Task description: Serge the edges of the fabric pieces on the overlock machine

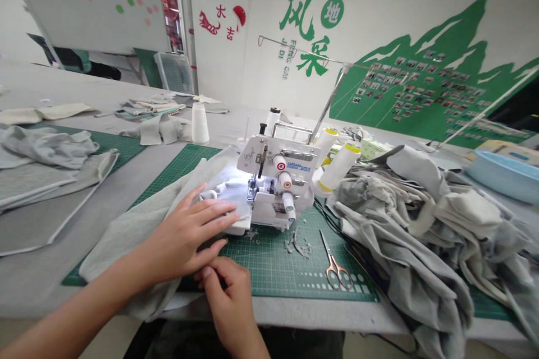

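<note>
A white overlock sewing machine (pixel 269 179) stands on a green cutting mat (pixel 261 269), its lamp lit over the presser foot. Light grey fabric (pixel 138 230) spreads from the machine's left side down to the table's front edge. My left hand (pixel 193 230) lies flat on this fabric, fingers stretched toward the presser foot. Just below it, my right hand (pixel 229 291) is closed, with thumb and curled fingers pinching the fabric's near edge. Part of the right fingers is hidden under the left hand.
Scissors (pixel 334 269) and thread scraps (pixel 298 244) lie on the mat right of the machine. A big heap of grey fabric (pixel 404 224) fills the right side. At left are folded grey pieces (pixel 46 179). Behind stand a thread cone (pixel 200 123) and a blue basin (pixel 505 174).
</note>
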`<state>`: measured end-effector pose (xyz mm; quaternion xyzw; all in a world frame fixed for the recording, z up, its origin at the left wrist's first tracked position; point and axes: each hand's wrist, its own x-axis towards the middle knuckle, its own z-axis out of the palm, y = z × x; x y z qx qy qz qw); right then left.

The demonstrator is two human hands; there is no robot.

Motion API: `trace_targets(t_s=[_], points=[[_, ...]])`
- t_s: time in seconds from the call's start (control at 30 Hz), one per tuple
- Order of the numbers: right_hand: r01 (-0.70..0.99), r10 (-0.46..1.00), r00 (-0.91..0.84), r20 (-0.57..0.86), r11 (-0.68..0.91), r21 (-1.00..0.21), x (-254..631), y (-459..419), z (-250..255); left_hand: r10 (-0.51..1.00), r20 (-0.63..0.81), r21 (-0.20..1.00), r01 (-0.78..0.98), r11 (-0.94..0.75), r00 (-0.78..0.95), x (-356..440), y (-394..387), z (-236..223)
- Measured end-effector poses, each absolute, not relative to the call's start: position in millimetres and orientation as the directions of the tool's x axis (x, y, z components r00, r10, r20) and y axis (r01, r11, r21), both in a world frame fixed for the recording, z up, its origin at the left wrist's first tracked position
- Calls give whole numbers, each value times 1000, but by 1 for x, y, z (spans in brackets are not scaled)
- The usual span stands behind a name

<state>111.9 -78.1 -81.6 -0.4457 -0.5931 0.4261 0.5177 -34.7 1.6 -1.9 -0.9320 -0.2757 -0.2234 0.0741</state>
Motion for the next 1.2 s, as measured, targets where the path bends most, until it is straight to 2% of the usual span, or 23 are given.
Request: trace_targets(t_s=[0.63, 1.2], points=[[103, 967, -63, 249, 254, -962, 112, -78, -79, 555, 497, 9, 635, -772, 668, -21, -1, -6], [85, 969, -67, 239, 244, -966, 113, -79, -76, 613, 468, -9, 697, -717, 636, -10, -2, -7]])
